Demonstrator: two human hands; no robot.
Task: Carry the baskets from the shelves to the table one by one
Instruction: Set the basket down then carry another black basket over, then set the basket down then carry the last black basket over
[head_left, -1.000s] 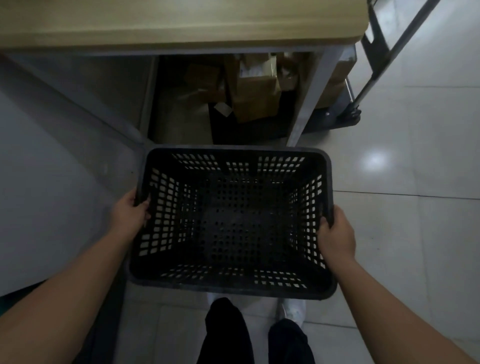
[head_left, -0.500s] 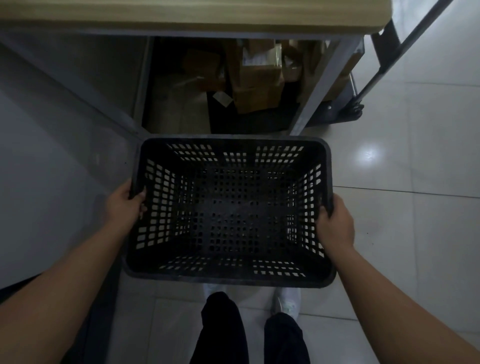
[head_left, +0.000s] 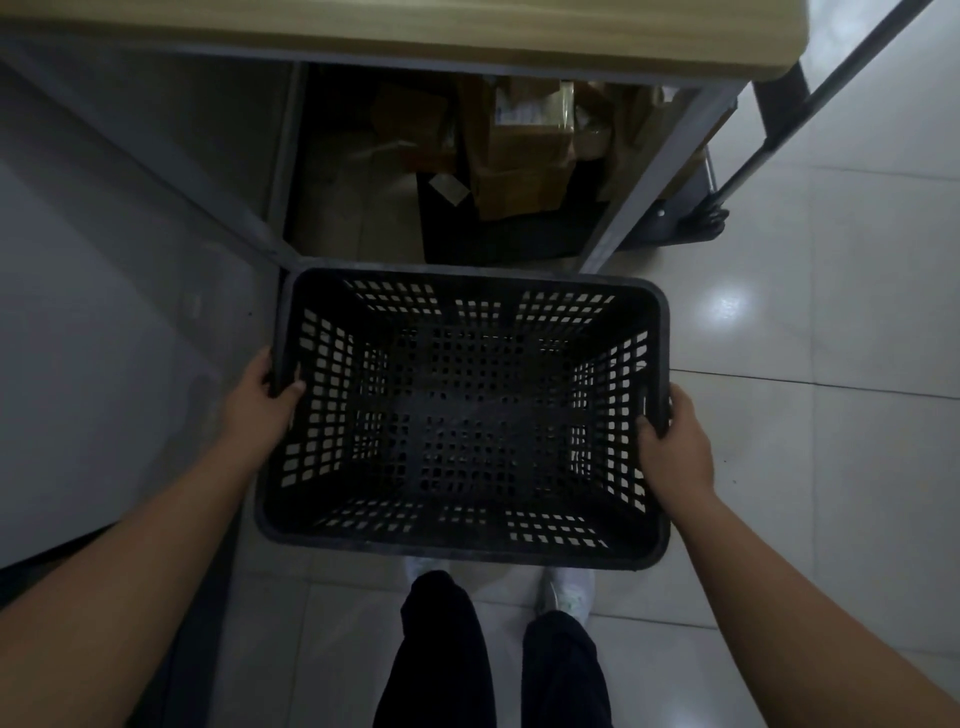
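I hold an empty black plastic basket (head_left: 467, 551) with perforated walls in front of my body, above the floor. My left hand (head_left: 260, 405) grips its left rim, thumb inside. On the opposite rim my right hand (head_left: 675, 447) grips the same way. The basket is level, its open top facing me. A light wooden table top (head_left: 395, 31) on grey metal legs spans the top of the view, just beyond the basket's far edge.
Under the table lie cardboard boxes (head_left: 524, 156) and a dark box. A grey table leg (head_left: 649, 176) slants down to the basket's far right corner. A black trolley frame (head_left: 779, 104) stands at the right on pale tiles. A grey panel (head_left: 93, 312) fills the left.
The basket has stayed in both hands. The table top has slid slightly further up out of the view, and the basket sits slightly higher in the frame.
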